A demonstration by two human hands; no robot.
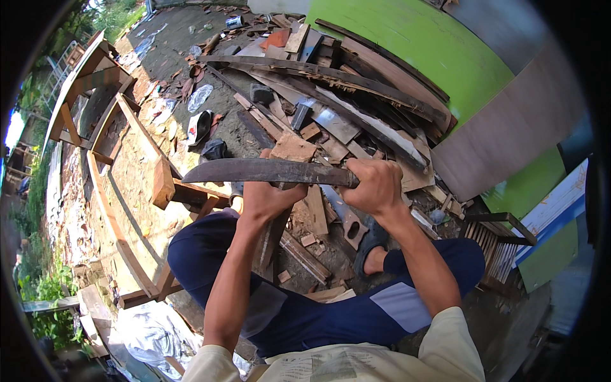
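Note:
A machete (pixel 254 170) with a broad, dark, worn blade lies crosswise in front of me, its tip toward the left. My right hand (pixel 377 183) is closed round its handle. Just below the blade, my left hand (pixel 270 198) is closed on a piece of wood (pixel 293 148), whose pale, rough end shows beyond the blade. The blade hides part of the left fingers and of the wood. Whether the edge touches the wood, I cannot tell. A handsaw (pixel 352 230) with a brown grip lies on the ground between my legs, beside my sandalled right foot (pixel 371 247).
A large wooden frame (pixel 127 254) stands at the left. Ahead lies a heap of scrap boards (pixel 331 124) and offcuts. Green panels (pixel 414 44) lean at the far right, with a slatted wooden piece (pixel 499 239) nearer me. White cloth (pixel 153 334) lies at the lower left.

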